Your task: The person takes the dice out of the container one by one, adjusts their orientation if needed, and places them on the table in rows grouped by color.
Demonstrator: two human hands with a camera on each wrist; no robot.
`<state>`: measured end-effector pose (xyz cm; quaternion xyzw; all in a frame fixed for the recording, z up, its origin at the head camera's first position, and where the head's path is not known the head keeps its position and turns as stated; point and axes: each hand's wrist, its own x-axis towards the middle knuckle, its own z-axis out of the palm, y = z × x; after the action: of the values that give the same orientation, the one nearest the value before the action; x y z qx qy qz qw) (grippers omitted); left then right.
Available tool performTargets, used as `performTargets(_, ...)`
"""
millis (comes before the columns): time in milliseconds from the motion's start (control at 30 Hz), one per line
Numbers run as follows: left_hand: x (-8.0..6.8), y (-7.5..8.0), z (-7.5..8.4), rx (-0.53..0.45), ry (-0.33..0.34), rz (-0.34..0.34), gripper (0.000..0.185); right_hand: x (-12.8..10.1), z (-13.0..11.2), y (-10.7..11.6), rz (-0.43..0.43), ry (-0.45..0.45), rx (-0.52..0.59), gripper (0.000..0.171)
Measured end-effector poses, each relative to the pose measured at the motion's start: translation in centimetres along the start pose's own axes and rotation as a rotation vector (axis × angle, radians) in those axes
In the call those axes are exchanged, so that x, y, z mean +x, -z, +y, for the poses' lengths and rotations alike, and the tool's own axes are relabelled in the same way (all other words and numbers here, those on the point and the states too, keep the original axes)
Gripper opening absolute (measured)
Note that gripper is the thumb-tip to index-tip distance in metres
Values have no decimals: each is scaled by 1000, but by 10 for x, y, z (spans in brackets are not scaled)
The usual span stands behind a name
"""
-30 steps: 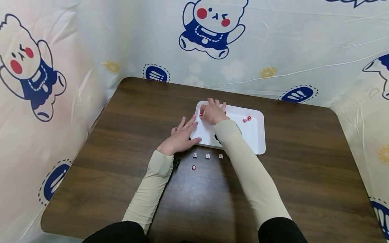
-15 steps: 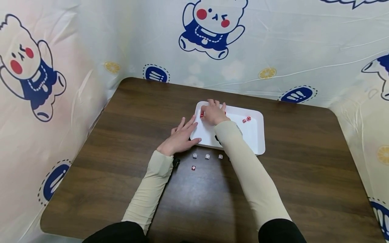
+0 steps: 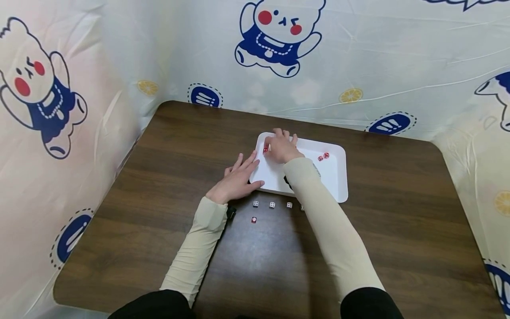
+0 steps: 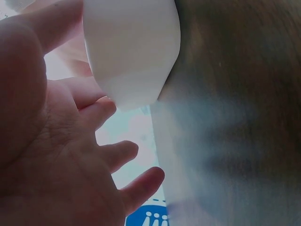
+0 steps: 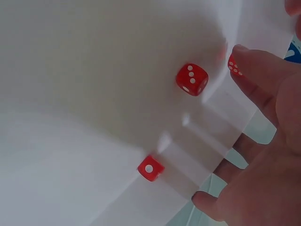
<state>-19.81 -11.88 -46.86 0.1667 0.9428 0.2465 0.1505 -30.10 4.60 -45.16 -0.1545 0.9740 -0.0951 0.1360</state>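
My right hand (image 3: 282,147) reaches into the white tray (image 3: 336,186) and pinches a red die (image 5: 233,65) between thumb and index finger, just above the tray floor. Close by in the right wrist view, one red die (image 5: 192,79) shows three pips and another red die (image 5: 150,168) shows one pip; both lie in the tray near its wall. My left hand (image 3: 237,179) lies with straight, spread fingers at the tray's left edge. The left wrist view has those fingertips against the tray wall (image 4: 134,52), with nothing gripped.
Two red dice (image 3: 323,157) lie in the tray's right part. On the brown table (image 3: 167,177), white dice (image 3: 272,205) form a row before the tray, the rightmost partly hidden by my right sleeve. A single red die (image 3: 253,219) sits in front of that row.
My right hand has shifted very slightly to the right with the red die near its fingertips. The left hand and the tray stay where they were.
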Motion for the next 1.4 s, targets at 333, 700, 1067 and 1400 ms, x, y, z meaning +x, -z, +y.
performTargets(333, 0, 0, 0, 4, 14, -16, 72, -9, 5, 18, 17, 19, 9, 18)
performTargets(700, -1, -1, 1, -11, 32, -17, 73, -18, 9, 31, 59, 46, 14, 20)
performTargets(1067, -1, -1, 1, -21, 28, -15, 74, -27, 11, 37, 100, 68, 7, 18)
performTargets(1400, 1, 0, 2, -13, 26, -17, 73, -39, 12, 40, 128, 110, 5, 19)
